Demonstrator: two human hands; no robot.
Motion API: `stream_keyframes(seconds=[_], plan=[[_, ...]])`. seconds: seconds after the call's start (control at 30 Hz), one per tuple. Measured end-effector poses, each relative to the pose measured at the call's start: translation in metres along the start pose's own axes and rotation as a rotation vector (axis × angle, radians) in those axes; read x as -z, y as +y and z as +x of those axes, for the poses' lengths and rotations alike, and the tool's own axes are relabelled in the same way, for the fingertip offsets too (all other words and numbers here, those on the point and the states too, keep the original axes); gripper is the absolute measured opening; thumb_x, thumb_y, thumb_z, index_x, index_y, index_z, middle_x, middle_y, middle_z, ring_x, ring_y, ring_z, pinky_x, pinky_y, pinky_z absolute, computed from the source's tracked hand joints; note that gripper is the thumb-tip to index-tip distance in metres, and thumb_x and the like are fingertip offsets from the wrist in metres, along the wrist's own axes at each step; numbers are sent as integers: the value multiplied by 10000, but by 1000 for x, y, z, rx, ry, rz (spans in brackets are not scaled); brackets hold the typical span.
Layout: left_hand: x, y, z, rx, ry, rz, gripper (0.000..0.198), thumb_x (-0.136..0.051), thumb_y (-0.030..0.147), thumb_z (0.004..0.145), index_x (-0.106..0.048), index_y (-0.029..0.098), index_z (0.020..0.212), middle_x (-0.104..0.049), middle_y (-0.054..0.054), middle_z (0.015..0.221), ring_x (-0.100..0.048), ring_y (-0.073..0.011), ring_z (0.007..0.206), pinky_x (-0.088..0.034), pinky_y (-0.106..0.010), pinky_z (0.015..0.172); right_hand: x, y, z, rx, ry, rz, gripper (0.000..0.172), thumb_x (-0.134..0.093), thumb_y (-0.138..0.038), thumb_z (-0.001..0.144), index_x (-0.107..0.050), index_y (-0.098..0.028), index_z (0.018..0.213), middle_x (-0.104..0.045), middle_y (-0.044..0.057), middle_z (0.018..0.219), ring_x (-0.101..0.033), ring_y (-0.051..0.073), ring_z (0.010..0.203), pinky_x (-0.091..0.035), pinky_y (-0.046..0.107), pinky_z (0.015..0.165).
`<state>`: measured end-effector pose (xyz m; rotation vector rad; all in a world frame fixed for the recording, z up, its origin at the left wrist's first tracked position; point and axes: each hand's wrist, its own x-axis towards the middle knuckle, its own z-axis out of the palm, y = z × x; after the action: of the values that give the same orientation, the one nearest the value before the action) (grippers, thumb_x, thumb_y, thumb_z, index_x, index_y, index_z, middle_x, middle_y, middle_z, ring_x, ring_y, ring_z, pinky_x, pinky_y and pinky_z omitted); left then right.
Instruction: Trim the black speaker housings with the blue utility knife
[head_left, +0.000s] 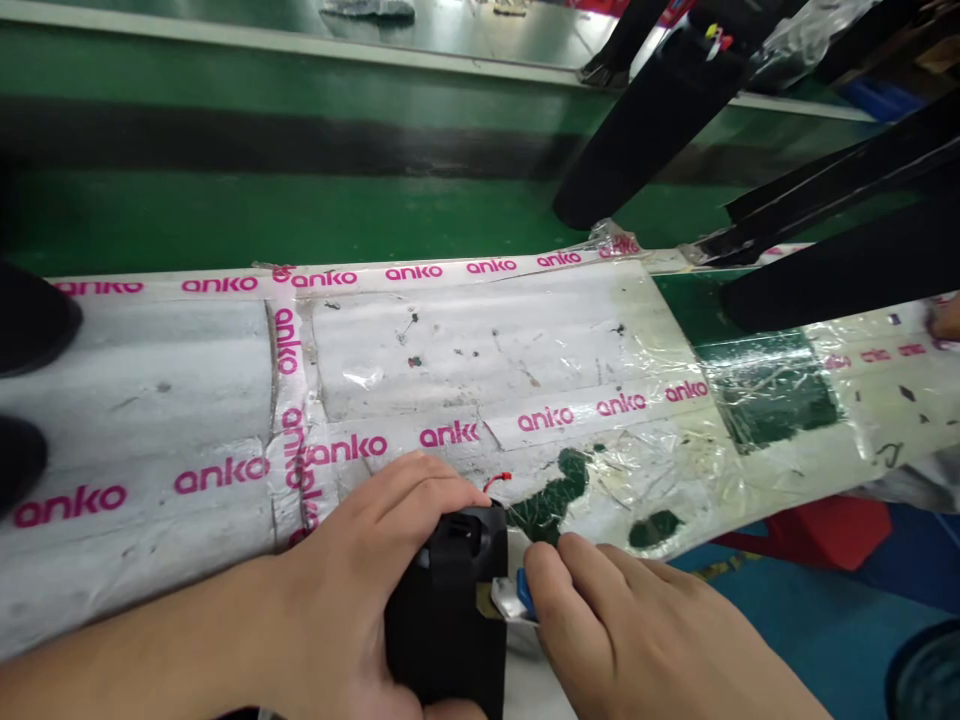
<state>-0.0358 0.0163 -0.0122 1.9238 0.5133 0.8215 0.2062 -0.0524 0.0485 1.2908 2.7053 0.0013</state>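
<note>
My left hand (390,560) is closed around a black cylindrical device (450,640), which resembles a fabric-covered speaker. Its upper end has an opening and a black strip or flap. A short red wire with a small plug (501,480) sticks out near the top. Fingers of my right hand (622,630) are wrapped round a small tool (517,595) with a blue part and a silvery end. That end meets the right side of the device just below its top. My fingers hide most of the tool, so its exact kind is unclear.
Worn white sheeting (465,350) with pink "anko" tape covers the bench. Behind it runs a green surface (300,220). More black cylinders (652,130) stand at the upper right and left edge. A red object (832,545) lies below the bench; another person's hand (946,320) shows far right.
</note>
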Motion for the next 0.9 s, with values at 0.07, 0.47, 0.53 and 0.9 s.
stream_keyframes(seconds=[0.07, 0.47, 0.53, 0.9], plan=[[1, 2, 0, 18, -6, 12, 930, -856, 483, 731, -377, 238, 1488, -586, -106, 1231, -630, -331, 1124, -575, -511, 1010, 1, -1, 2, -9, -11, 15, 368, -520, -93, 860, -493, -184, 1216, -625, 12, 776, -572, 194, 549, -408, 331, 449], [-1, -13, 1, -128, 46, -35, 941, -831, 422, 656, -426, 221, 1481, -633, -108, 1161, -669, -328, 1033, -592, -531, 938, 19, -1, 11, -25, 45, 47, 519, -492, -81, 682, -487, -182, 1190, -611, -23, 726, -571, 173, 484, -345, 347, 439], [-3, -14, 1, -160, 64, -32, 974, -853, 427, 671, -405, 228, 1513, -641, -118, 1186, -675, -337, 1066, -584, -549, 974, 19, 0, 10, -9, 17, 78, 480, -467, -56, 709, -489, -188, 1170, -626, -16, 764, -579, 166, 517, -354, 337, 456], [-4, -2, 4, -106, 96, 33, 921, -795, 309, 641, -371, 220, 1453, -621, -108, 1179, -671, -341, 1112, -596, -510, 998, 18, -1, 10, 39, -35, -105, 577, -438, -22, 661, -467, -126, 1228, -629, 22, 781, -599, 211, 514, -366, 346, 465]])
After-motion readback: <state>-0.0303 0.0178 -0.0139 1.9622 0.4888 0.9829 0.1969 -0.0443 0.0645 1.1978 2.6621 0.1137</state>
